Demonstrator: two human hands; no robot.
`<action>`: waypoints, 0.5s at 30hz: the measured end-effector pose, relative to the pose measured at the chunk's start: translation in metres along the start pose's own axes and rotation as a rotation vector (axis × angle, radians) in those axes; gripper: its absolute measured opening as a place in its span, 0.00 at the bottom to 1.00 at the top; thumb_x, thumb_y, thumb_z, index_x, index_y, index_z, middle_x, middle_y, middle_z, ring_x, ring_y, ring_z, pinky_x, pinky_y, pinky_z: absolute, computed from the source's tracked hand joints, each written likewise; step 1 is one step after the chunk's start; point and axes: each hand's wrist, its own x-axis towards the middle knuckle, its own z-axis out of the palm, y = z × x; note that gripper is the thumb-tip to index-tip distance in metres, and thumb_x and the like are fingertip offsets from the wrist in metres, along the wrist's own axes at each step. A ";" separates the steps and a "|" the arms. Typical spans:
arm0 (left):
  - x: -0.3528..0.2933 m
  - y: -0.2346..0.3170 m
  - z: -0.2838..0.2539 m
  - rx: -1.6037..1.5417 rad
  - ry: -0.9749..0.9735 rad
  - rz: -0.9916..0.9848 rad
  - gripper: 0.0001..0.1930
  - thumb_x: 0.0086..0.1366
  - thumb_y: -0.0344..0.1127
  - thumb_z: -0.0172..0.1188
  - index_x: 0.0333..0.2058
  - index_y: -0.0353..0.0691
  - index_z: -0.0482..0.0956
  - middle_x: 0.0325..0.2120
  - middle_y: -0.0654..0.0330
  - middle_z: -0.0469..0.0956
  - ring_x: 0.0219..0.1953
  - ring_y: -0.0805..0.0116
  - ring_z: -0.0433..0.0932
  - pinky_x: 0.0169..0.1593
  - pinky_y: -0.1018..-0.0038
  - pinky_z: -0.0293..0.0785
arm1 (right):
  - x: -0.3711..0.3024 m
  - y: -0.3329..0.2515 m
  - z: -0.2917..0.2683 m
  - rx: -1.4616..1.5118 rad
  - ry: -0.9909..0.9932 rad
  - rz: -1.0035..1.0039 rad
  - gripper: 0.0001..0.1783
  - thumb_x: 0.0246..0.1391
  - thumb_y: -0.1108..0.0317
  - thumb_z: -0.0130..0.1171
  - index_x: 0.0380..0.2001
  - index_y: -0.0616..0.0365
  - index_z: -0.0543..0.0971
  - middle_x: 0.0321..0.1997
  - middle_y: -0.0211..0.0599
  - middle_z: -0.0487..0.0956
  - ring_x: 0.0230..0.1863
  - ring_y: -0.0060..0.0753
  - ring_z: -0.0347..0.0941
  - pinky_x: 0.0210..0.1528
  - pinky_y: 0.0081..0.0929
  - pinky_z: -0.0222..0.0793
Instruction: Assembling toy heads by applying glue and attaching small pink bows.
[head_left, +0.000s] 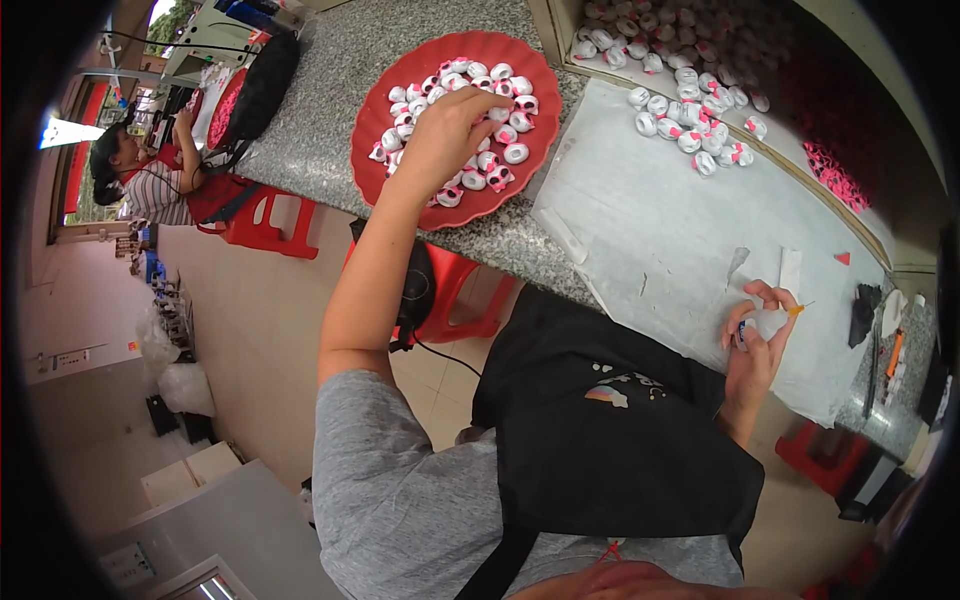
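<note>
My left hand [455,130] reaches over a red scalloped plate [375,120] on the grey speckled counter. Its thumb and fingers are bent around a small white and pink piece [499,115] at the plate's right part; whether that piece is lifted, I cannot tell. Similar pieces, some shaped like animal heads with pink ears and dark eyes, cover the plate. On the right, my right hand [755,350] grips a small translucent squeeze bottle [767,322] with an orange needle tip, pointing right above a white sheet [670,240].
A cluster of white and pink pieces [690,120] lies at the sheet's far edge, beside a heaped tray [650,25]. Pink bits [835,178] lie farther right. An orange-handled tool [894,352] rests at the right. Red stools [470,300] stand below the counter. Another person [150,180] sits far left.
</note>
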 end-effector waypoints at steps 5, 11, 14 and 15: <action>-0.004 0.003 -0.001 -0.030 0.044 -0.035 0.11 0.46 0.24 0.51 0.32 0.39 0.72 0.23 0.56 0.70 0.27 0.61 0.70 0.31 0.71 0.65 | 0.000 0.003 -0.001 -0.004 0.001 0.000 0.27 0.33 0.74 0.43 0.43 0.57 0.55 0.39 0.42 0.61 0.22 0.24 0.59 0.20 0.17 0.56; 0.005 0.055 0.002 0.145 0.218 0.054 0.17 0.46 0.26 0.52 0.39 0.40 0.69 0.37 0.52 0.66 0.39 0.55 0.65 0.43 0.66 0.62 | -0.001 0.005 -0.006 -0.042 -0.019 -0.016 0.29 0.33 0.72 0.44 0.45 0.57 0.54 0.41 0.43 0.61 0.21 0.24 0.58 0.21 0.17 0.56; 0.024 0.113 0.025 -0.171 0.123 0.209 0.16 0.46 0.25 0.52 0.37 0.40 0.70 0.36 0.54 0.68 0.40 0.59 0.66 0.42 0.70 0.63 | -0.001 0.005 -0.005 -0.043 -0.042 -0.051 0.25 0.29 0.75 0.41 0.39 0.56 0.56 0.41 0.44 0.60 0.22 0.26 0.59 0.20 0.18 0.57; 0.032 0.127 0.036 -0.220 0.064 0.288 0.16 0.45 0.25 0.53 0.37 0.40 0.70 0.35 0.55 0.68 0.40 0.61 0.66 0.41 0.72 0.63 | -0.001 0.006 -0.006 -0.048 -0.084 -0.051 0.23 0.28 0.76 0.40 0.36 0.56 0.56 0.42 0.45 0.59 0.22 0.26 0.59 0.20 0.18 0.57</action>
